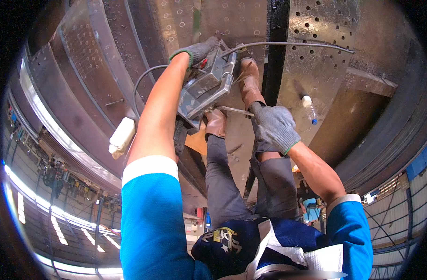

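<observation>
My left hand [195, 51], in a grey knit glove with a green cuff, grips the top of a grey hand-held welding shield [206, 88] held out in front of me. In a matching glove, my right hand [275, 128] is closed around a holder with a thin metal rod [233, 110] sticking out to the left, toward the shield's lower edge. A dark cable [288, 44] runs from behind the shield across to the right. My brown boots [250, 81] and grey trousers [218, 177] show below, standing on a curved steel plate [232, 18].
Perforated steel panels [320, 42] lie to the right, with a plastic bottle [309, 108] on one. A white block [121, 137] rests on the curved rim at left. A dark gap [274, 51] runs between the plates. A workshop floor lies far below.
</observation>
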Available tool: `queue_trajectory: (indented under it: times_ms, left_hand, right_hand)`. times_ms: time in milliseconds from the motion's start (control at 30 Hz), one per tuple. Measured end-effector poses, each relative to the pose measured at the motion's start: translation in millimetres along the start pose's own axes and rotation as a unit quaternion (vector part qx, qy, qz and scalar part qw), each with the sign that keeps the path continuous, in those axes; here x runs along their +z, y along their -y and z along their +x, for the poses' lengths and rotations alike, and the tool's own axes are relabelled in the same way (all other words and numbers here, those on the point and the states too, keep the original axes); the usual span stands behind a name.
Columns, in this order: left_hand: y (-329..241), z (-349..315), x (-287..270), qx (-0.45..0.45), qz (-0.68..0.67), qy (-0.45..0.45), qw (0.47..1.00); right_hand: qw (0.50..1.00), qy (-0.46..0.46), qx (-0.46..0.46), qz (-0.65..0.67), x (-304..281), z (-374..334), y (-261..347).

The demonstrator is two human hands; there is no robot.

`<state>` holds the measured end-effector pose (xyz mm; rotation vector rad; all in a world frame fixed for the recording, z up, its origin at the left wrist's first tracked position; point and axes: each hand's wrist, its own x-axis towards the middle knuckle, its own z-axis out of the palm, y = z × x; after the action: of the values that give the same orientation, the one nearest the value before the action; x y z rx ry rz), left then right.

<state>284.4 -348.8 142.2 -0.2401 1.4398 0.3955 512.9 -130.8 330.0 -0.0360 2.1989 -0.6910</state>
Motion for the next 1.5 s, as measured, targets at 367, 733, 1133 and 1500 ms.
queue_trajectory:
  times_ms: [367, 733, 1133, 1500]
  left_hand:
    - [-15.4, -3.3, 1.0, 0.036, 0.133, -0.021, 0.99]
    - [-13.3, -2.5, -16.1, 0.079, 0.192, -0.149, 0.967]
    - [75.5, -306.8, -77.5, 0.402, 0.15, -0.384, 0.817]
    - [239.0, -448.9, 128.6, 0.396, -0.166, -0.64, 0.638]
  right_hand:
    - [1.0, -0.008, 0.0, 0.014, 1.0, 0.1, -2.9]
    - [0.999, 0.022, -0.015, 0.04, -8.0, -3.2, 1.6]
    - [0.877, 0.222, 0.059, 0.422, 56.0, -29.6, 73.8]
    - [0.475, 0.124, 0.261, 0.831, 111.1, -47.2, 244.0]
